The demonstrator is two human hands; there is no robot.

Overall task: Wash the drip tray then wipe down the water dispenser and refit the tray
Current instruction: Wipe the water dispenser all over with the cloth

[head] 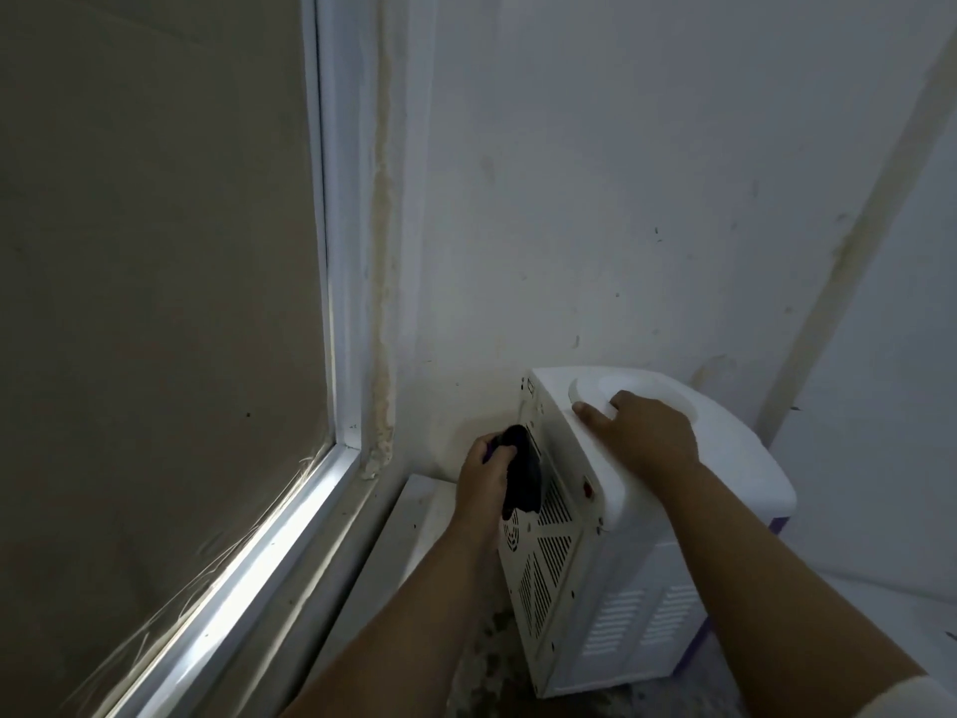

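A white water dispenser (pixel 637 577) stands in the corner, its vented back panel turned toward me. My left hand (pixel 484 474) grips a dark cloth (pixel 520 474) and holds it against the upper part of that back panel. My right hand (pixel 639 432) rests on the dispenser's top, fingers curled over the rim of the round bottle well (pixel 621 388). A small red switch (pixel 588 488) shows on the back panel. The drip tray is out of view.
A white wall (pixel 621 199) rises behind the dispenser. On the left a large covered window (pixel 155 251) with a white frame (pixel 336 251) runs down to a sill. A white ledge (pixel 414 510) lies between sill and dispenser.
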